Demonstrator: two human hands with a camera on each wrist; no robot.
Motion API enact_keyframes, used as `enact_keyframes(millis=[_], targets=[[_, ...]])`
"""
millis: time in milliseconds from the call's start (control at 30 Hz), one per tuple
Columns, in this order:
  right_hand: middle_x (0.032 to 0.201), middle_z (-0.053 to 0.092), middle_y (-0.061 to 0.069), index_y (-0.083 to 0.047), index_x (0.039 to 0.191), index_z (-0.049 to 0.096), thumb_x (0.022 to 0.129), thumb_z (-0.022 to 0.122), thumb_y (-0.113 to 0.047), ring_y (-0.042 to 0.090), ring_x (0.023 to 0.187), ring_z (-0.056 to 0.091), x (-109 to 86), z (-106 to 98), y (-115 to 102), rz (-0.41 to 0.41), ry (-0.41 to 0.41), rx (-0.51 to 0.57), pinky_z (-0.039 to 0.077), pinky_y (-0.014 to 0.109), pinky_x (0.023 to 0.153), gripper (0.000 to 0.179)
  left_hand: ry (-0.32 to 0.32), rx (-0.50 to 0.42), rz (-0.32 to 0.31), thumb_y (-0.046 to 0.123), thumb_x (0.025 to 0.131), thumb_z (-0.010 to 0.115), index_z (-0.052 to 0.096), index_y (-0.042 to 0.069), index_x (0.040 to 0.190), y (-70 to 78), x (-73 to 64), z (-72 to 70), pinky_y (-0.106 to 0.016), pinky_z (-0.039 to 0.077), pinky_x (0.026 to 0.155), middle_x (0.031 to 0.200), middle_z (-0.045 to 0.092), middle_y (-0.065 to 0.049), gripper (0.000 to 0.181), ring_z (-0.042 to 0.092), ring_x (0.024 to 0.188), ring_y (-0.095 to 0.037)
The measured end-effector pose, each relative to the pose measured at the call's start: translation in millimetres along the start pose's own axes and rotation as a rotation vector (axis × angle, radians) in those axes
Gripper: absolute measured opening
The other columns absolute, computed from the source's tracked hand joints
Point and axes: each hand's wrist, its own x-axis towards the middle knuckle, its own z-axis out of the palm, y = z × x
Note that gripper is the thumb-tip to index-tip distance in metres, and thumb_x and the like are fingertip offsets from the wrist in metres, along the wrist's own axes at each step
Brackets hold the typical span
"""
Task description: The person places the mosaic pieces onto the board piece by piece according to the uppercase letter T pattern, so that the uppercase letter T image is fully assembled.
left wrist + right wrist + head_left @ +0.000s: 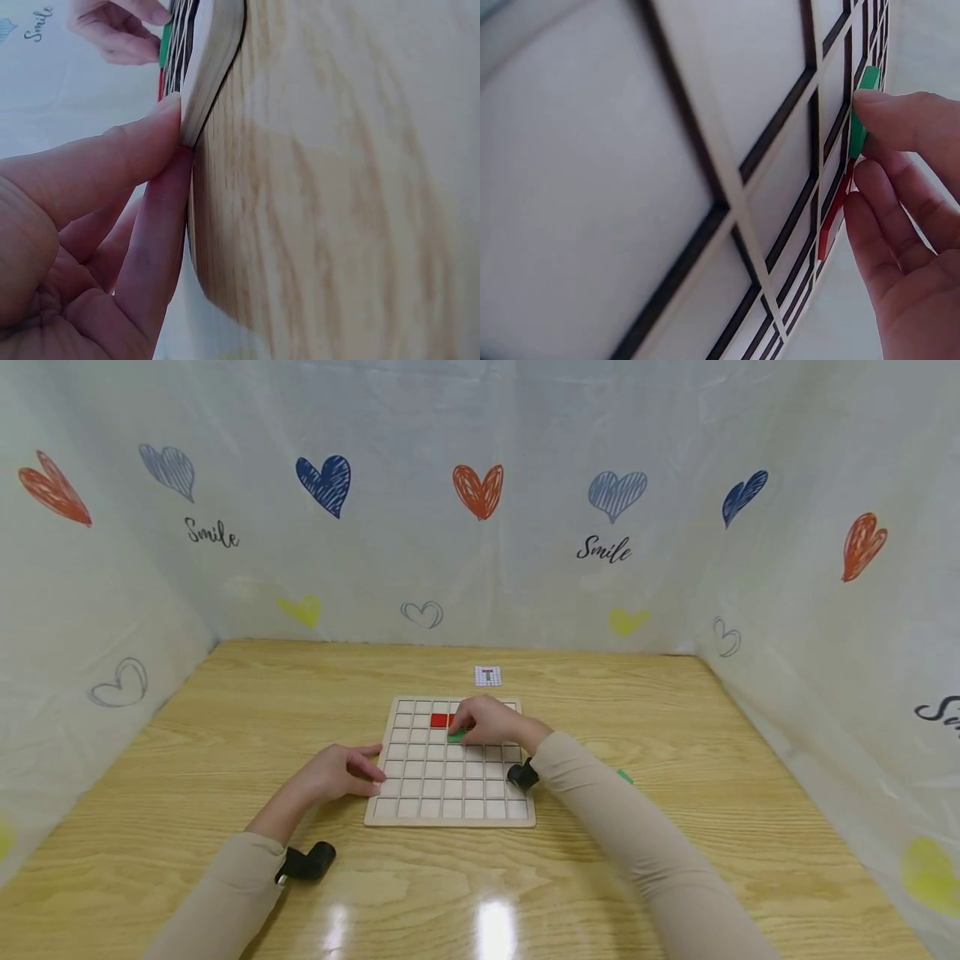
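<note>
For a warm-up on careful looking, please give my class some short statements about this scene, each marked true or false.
1. The right hand pinches a green tile. True.
2. The left hand touches the right edge of the board. False: it touches the left edge.
3. A small printed card lies beyond the board. True.
4. The visible red tiles are in the row nearest the person. False: they are in the second row from the far edge.
5. Both sleeves are beige. True.

Green tile [456, 737]; red tiles [438, 721]; pale gridded board [452, 788].
</note>
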Motion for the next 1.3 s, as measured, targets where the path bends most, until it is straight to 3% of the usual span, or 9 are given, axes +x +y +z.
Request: enact_keyframes(millis=[267,533,800,1300], targets=[[0.094,0.056,0.002,-0.004,0.099,0.072,0.081,0.07,-0.002,0.013,0.084,0.052,-0.4,0,-2,-0.002,-0.001,-0.049,0.044,0.022,0.074,0.018,0.0,0.013,-0.014,0.006,0.076,0.076,0.074,0.004,0.087,1.2,0.9,0.1,-0.053,0.019,0.106,0.137,0.043,-0.021,0.012,0.028,0.131,-0.042],[0.093,0.06,0.001,-0.005,0.1,0.072,0.082,0.068,-0.002,0.013,0.083,0.054,-17.5,-9,-1,-0.031,0.022,-0.062,0.045,0.025,0.075,0.019,-0.016,0.008,-0.043,0.005,0.076,0.076,0.074,0.004,0.087,3.3,2.3,0.0,-0.054,0.017,0.106,0.138,0.042,-0.021,0.011,0.026,0.132,-0.043],[0.095,0.06,0.0,-0.005,0.1,0.072,0.083,0.066,-0.001,0.016,0.094,0.058,-46.4,-18,3,-0.042,0.017,-0.041,0.047,0.03,0.084,0.018,-0.015,0.008,-0.04,0.005,0.076,0.076,0.074,0.004,0.087,2.9,0.2,-0.8,-0.053,0.02,0.106,0.138,0.042,-0.022,0.012,0.027,0.131,-0.043],[0.095,0.06,-0.001,-0.005,0.096,0.072,0.08,0.069,0.0,0.021,0.091,0.059,-111.2,-29,24,-0.045,0.087,-0.037,0.049,0.036,0.081,0.017,-0.009,0.013,-0.042,0.007,0.075,0.077,0.074,0.004,0.088,4.1,-1.8,1.1,-0.053,0.021,0.105,0.138,0.042,-0.021,0.013,0.026,0.131,-0.043]])
